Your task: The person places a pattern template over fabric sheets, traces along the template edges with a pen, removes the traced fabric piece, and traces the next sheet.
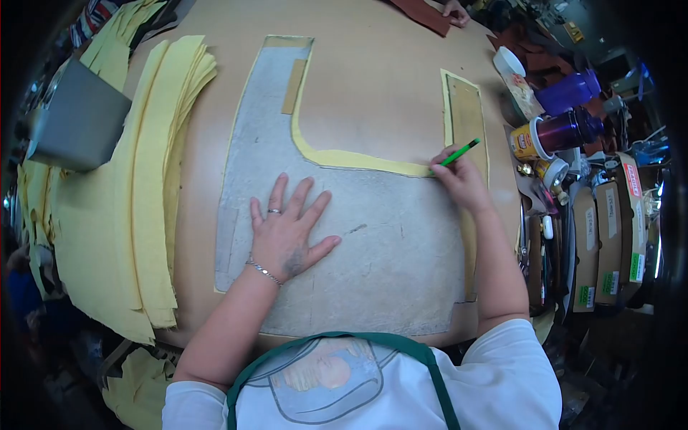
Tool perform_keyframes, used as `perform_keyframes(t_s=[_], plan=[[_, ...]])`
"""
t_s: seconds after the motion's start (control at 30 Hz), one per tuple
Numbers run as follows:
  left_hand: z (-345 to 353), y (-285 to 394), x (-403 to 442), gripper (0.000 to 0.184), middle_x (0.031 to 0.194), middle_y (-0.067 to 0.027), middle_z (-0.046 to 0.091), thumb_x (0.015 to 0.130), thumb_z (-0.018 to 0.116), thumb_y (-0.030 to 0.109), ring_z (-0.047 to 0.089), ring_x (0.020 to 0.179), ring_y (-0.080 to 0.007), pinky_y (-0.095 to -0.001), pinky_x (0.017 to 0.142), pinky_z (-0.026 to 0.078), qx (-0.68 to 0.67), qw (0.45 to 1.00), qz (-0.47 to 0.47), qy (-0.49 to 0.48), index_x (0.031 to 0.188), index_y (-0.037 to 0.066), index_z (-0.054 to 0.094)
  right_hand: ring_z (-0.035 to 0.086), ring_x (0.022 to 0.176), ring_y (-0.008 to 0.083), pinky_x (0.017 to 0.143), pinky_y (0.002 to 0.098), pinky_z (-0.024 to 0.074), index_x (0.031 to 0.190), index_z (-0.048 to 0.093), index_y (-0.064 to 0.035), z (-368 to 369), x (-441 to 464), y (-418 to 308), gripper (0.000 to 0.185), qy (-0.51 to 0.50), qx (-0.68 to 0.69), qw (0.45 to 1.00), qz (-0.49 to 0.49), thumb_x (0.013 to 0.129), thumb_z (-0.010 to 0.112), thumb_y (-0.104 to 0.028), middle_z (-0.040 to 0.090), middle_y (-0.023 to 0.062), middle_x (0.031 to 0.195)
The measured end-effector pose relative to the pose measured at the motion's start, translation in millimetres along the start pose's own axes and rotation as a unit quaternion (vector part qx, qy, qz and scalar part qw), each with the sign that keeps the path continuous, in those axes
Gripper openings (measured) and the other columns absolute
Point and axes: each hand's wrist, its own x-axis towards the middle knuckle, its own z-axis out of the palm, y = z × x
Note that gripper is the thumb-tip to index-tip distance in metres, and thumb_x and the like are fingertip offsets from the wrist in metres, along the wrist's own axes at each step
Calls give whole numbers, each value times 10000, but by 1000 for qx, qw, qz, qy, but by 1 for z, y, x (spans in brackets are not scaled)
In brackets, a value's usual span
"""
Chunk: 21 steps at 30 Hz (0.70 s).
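Note:
A large grey pattern template [373, 265] lies flat on yellow material [351, 158], which shows as a band along the template's curved inner edge. My left hand [288, 228] rests on the template with its fingers spread. In my right hand [462, 179] is a green pencil [462, 152], held in a pinch. Its lower end meets the template's upper edge on the right, beside the yellow band. Tan strips are fixed along the template's two upward arms.
Stacked yellow sheets [154, 179] lie at the left, with a grey metal block [82, 115] on them. Purple bottles [566, 129], a white bowl [509, 63] and cardboard boxes [609, 236] line the right side. Another person's hand [456, 11] touches brown material [423, 13] at the far edge.

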Motion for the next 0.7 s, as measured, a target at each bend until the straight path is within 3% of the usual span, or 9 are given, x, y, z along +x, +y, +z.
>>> perform_keyframes(t_s=[0.17, 0.27, 0.37, 0.47, 0.6, 0.7], plan=[[2, 1, 1, 628, 1327, -54, 299, 665, 582, 515, 181, 1256, -330, -656, 876, 204, 7, 1000, 3, -6, 1206, 227, 449, 526, 745, 98, 671, 245, 434, 909, 464, -41, -64, 34, 21, 179, -43, -67, 995, 64, 788, 589, -81, 539, 20, 810], [1, 1, 1, 632, 1324, -58, 307, 657, 584, 520, 182, 1255, -331, -655, 875, 202, 10, 1000, 1, -10, 1199, 220, 458, 515, 750, 79, 690, 219, 410, 902, 449, -72, -72, 75, 7, 151, -9, -109, 992, 64, 808, 567, -84, 507, -22, 774], [0, 3, 3, 630, 1322, -56, 310, 654, 583, 527, 180, 1256, -330, -658, 872, 199, 11, 1000, -3, -16, 1194, 224, 466, 517, 735, 79, 664, 220, 415, 897, 454, -71, -87, 132, 31, 158, 6, -103, 994, 29, 801, 577, -94, 514, -7, 774], [-1, 4, 4, 624, 1327, -49, 303, 657, 581, 531, 172, 1258, -325, -664, 869, 189, 12, 999, -9, -29, 1197, 240, 466, 508, 658, 94, 598, 240, 428, 907, 471, -41, -94, 182, 47, 186, 94, -141, 985, -36, 784, 595, -103, 524, 9, 717], [-5, 8, 6, 610, 1308, -86, 320, 654, 593, 507, 190, 1248, -342, -654, 878, 175, 15, 999, -11, -47, 1163, 189, 486, 511, 646, 102, 574, 245, 430, 894, 467, -30, -92, 208, 57, 174, 164, 100, 981, 3, 795, 587, -107, 533, 29, 711], [-16, 17, 27, 527, 1269, -121, 354, 684, 587, 449, 238, 1218, -364, -613, 901, 197, 25, 997, -12, -74, 1090, 120, 515, 531, 671, 121, 588, 250, 435, 894, 460, -27, -86, 199, 62, 173, 274, 219, 935, -41, 797, 582, -100, 554, 51, 739]])
